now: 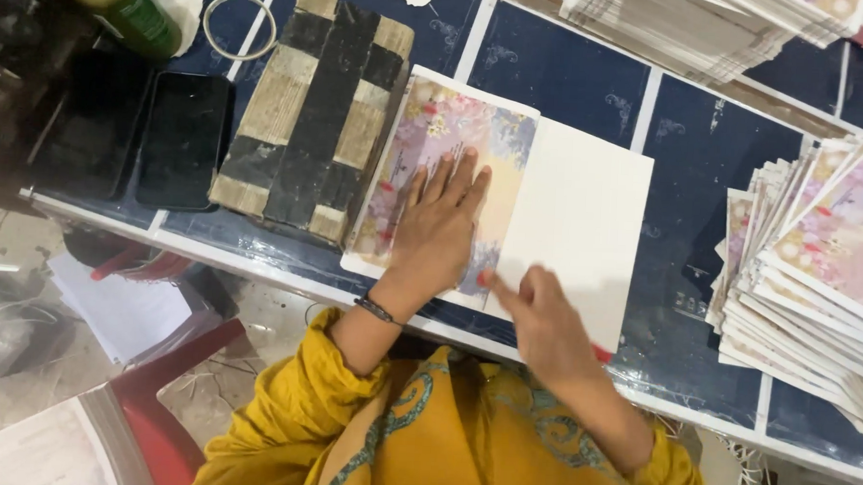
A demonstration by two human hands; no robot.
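Observation:
A floral printed card (pixel 427 126) lies on the dark blue tiled table (pixel 555 68), with a plain white flap (pixel 578 220) folded over its right part. My left hand (pixel 437 223) presses flat on the floral part, fingers spread and pointing away from me. The fingers of my right hand (pixel 540 320) rest on the lower left edge of the white flap, near the fold. Neither hand grips anything.
A block wrapped in tan and black tape (pixel 311 111) lies left of the card. Two black phones (pixel 184 140) and a green bottle (pixel 127 6) sit further left. Fanned floral cards (pixel 818 269) lie at right; another stack (pixel 693 26) is behind. A red chair (pixel 153 405) stands below.

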